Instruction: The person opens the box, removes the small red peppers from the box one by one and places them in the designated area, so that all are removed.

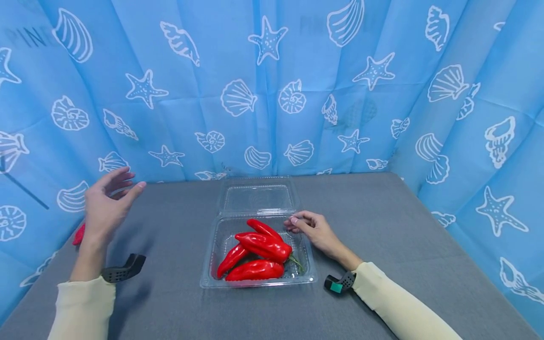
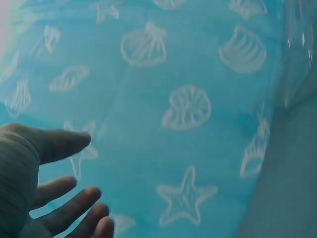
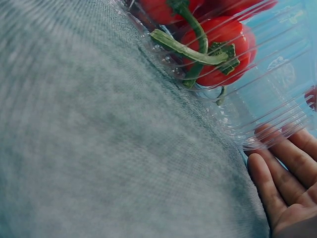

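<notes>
In the head view, a clear plastic clamshell container (image 1: 206, 257) lies with its lid (image 1: 259, 198) folded back. Several red peppers (image 1: 263, 245) are piled inside, one with its green stem (image 3: 198, 57) toward the right wall. My right hand (image 1: 316, 231) is at the container's upper right, fingertips at the rim; the right wrist view has its fingers (image 3: 277, 181) extended against the clear corner. Raised above the table's left side, my left hand (image 1: 108, 200) holds nothing, its thumb apart from the loosely bent fingers (image 2: 81, 206).
The container stands on a grey cloth-covered table (image 1: 178, 311). A red thing (image 1: 79, 234) shows at the left edge, partly behind my left wrist. A blue curtain (image 1: 272, 118) with white shells and starfish hangs along the back and both sides.
</notes>
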The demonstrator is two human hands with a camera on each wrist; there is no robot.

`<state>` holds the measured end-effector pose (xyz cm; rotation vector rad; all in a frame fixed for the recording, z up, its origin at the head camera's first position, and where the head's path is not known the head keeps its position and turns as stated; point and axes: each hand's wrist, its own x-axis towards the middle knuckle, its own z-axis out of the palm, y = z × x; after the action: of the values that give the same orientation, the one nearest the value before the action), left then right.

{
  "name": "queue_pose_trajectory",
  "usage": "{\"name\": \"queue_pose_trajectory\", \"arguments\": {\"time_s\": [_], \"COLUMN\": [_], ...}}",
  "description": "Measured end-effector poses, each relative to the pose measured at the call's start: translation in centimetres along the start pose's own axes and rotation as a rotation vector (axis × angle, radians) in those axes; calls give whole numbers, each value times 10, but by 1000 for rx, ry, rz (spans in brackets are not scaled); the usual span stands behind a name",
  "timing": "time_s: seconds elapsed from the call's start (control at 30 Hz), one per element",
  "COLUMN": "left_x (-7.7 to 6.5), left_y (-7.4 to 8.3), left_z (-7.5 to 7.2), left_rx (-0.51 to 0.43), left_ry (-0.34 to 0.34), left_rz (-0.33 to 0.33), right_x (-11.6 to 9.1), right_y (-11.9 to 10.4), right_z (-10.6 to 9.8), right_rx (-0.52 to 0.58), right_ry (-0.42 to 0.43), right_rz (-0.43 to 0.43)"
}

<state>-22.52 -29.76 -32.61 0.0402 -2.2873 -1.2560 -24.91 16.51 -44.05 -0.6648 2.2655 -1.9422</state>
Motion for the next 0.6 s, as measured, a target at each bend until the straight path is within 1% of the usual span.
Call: {"name": "queue_pose_trajectory", "arguments": {"time_s": [0.07, 0.13, 0.23, 0.37, 0.5, 0.6], "left_x": [-2, -4, -8, -15, -21, -27], "left_y": [7, 13, 23, 35, 45, 52], "left_z": [3, 7, 15, 27, 42, 52], "left_rx": [-30, -67, -146, -229, -264, -271], "left_ry": [-68, -123, -191, -281, -362, -416], "left_rz": [29, 48, 64, 95, 147, 193], "right_x": [0, 0, 0, 1, 0, 0], "right_y": [0, -1, -1, -1, 0, 0], "right_z": [0, 1, 1, 1, 1, 1], "right_rx": [-4, -7, -8, -7, -12, -13], "right_ry": [-1, -3, -2, 0, 1, 2], "right_rz": [-1, -4, -9, -16, -14, -20]}}
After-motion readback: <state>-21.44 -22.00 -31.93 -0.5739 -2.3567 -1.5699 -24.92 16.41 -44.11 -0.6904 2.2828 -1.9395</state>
